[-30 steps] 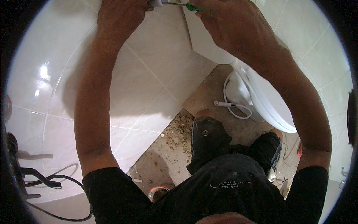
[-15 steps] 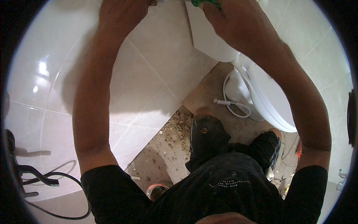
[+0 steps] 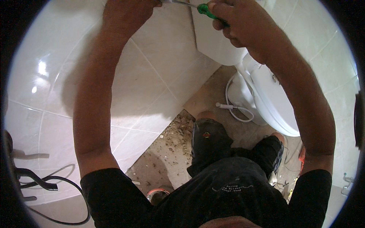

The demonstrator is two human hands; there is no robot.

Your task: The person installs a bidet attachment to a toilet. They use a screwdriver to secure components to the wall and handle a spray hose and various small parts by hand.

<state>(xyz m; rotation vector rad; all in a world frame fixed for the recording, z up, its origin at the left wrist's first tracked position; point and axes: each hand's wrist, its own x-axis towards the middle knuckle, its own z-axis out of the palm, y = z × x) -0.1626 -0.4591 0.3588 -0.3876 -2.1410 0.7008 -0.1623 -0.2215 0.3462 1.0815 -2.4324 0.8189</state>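
My right hand [image 3: 243, 24] is closed around the green handle of a screwdriver [image 3: 207, 11] at the top of the view. Its metal shaft points left, toward my left hand. My left hand [image 3: 129, 17] is raised near the tiled wall, its fingers bent and partly cut off by the upper edge. Beside those fingertips, at the end of the shaft, shows a small pale piece [image 3: 166, 1], too cropped to name. Whatever the left fingers hold is mostly out of the picture.
A white toilet [image 3: 279, 108] and its tank [image 3: 218, 41] stand below my right arm. A white hose sprayer [image 3: 228, 106] lies by the base. Debris covers the floor [image 3: 171, 140]. A black shower fixture [image 3: 40, 178] with a hose is at lower left, by the tiled wall [image 3: 148, 76].
My right hand and the screwdriver have come slightly lower into view, showing more of the handle and shaft. The left hand has shifted only a little.
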